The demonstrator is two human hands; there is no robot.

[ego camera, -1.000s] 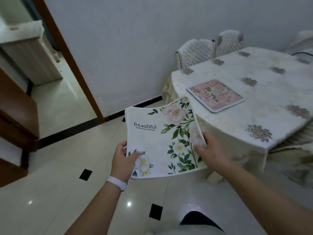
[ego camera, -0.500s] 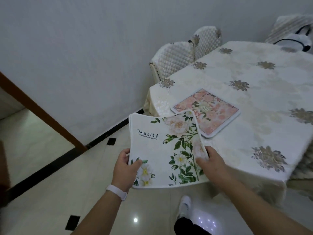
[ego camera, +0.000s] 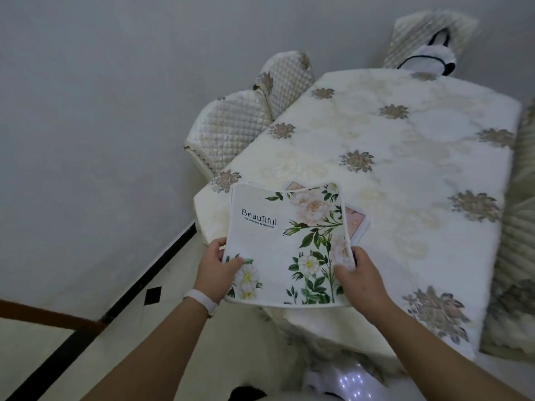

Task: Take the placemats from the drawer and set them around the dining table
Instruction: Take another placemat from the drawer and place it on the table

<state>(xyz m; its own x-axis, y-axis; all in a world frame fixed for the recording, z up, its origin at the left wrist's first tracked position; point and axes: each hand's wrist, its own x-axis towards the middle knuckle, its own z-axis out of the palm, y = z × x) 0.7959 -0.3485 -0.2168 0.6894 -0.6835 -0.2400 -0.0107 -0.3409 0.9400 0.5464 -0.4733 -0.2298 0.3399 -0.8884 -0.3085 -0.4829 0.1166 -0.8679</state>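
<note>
Our left hand (ego camera: 215,269) pinches the near left edge of the soft white square placemat with green leaves and pale flowers (ego camera: 286,241), thumb on top. Our right hand (ego camera: 357,274) pinches its right edge, which curls up. We hold the mat over the near left corner of the dining table with the cream flowered cloth (ego camera: 405,157). A pink flowered placemat (ego camera: 355,222) lies on the table right under it. If we put ours down here, it lands on the pink one and that spot gets two. The mat looks floppy, so it may fold if one hand lets go. Two quilted cream chairs (ego camera: 231,131) stand at the far left side. A black and white thing (ego camera: 428,55) sits on the far chair (ego camera: 411,33).
</note>
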